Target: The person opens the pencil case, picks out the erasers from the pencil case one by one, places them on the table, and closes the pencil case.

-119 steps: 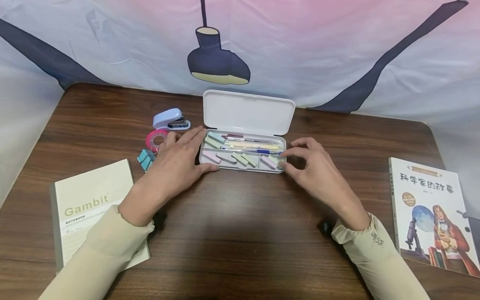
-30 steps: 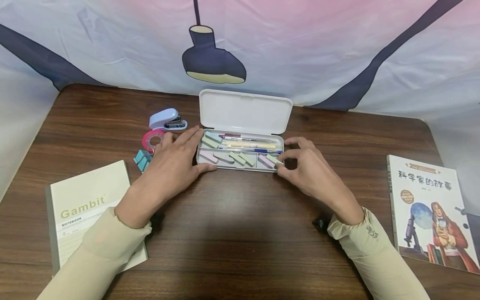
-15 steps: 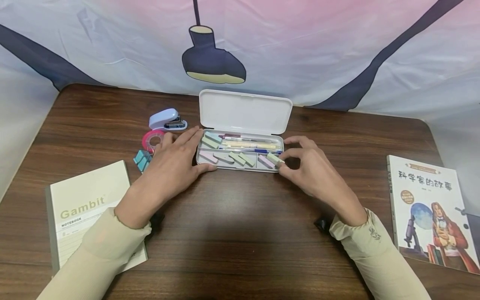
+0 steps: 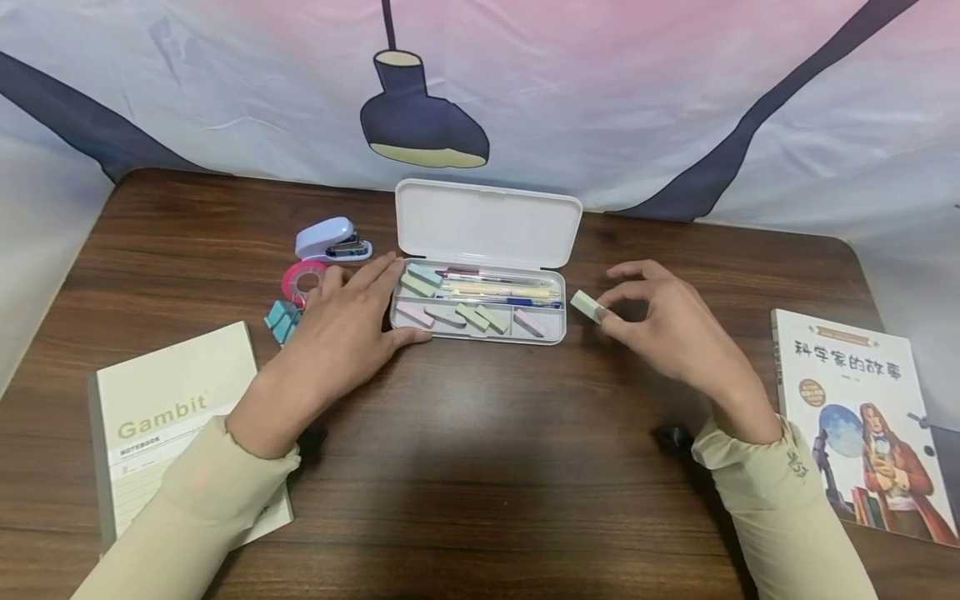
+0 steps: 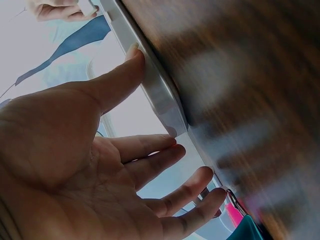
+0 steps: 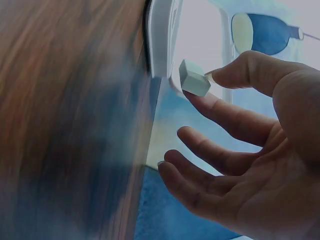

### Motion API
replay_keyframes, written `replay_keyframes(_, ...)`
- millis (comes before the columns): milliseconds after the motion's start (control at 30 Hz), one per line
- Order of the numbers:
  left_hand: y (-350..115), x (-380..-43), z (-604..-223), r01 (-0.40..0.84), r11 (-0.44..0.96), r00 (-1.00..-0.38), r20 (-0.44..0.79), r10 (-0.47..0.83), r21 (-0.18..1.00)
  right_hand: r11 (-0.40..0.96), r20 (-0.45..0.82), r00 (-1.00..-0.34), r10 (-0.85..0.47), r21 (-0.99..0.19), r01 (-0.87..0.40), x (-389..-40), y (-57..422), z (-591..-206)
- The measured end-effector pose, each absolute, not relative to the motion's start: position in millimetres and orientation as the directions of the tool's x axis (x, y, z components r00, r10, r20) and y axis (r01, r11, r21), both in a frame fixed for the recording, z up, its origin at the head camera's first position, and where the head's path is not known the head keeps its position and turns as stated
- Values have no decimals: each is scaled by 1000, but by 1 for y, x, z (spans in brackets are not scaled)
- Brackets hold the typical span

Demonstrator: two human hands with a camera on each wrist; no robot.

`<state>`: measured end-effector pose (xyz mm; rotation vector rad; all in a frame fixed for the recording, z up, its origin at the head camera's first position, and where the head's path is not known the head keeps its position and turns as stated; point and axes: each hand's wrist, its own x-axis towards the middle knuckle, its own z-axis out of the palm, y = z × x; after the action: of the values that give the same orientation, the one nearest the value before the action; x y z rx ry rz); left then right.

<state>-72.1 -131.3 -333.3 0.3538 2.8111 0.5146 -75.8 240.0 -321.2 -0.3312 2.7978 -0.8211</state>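
Observation:
A white pencil case [image 4: 480,335] lies with its lid raised. Pens [image 4: 498,289] fill the back compartment, and several pastel block erasers [image 4: 531,323] lie in the case. My right hand [image 4: 667,321] pinches a pale green eraser [image 4: 586,305] between thumb and index finger, just right of the case; the right wrist view shows the eraser [image 6: 194,79] clear of the table. My left hand [image 4: 348,329] rests at the case's left end. Its thumb touches the front wall in the left wrist view, with the other fingers [image 5: 150,165] fairly straight.
Left of the case stand a light blue stapler [image 4: 332,240], a pink tape roll [image 4: 302,282] and teal binder clips [image 4: 281,319]. A notebook [image 4: 172,375] lies partly under my left sleeve. A book [image 4: 847,392] lies at the right, near my right sleeve.
My right hand has lifted the pale green eraser out of the case's front right compartment and moved right with it. A purple-pink eraser stays there. The left hand has kept its place.

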Motion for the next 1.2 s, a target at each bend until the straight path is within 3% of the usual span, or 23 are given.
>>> replay_keyframes(433, -134, -72, -333, 176, 910, -938, -216, 271, 377, 819, -185, -925, -333, -543, -186, -91, 261, -339)
replay_keyframes(1200, -132, -73, -335, 188, 909, -935, -217, 282, 371, 837, -108, -934, -341, -488, -249, -93, 267, -344)
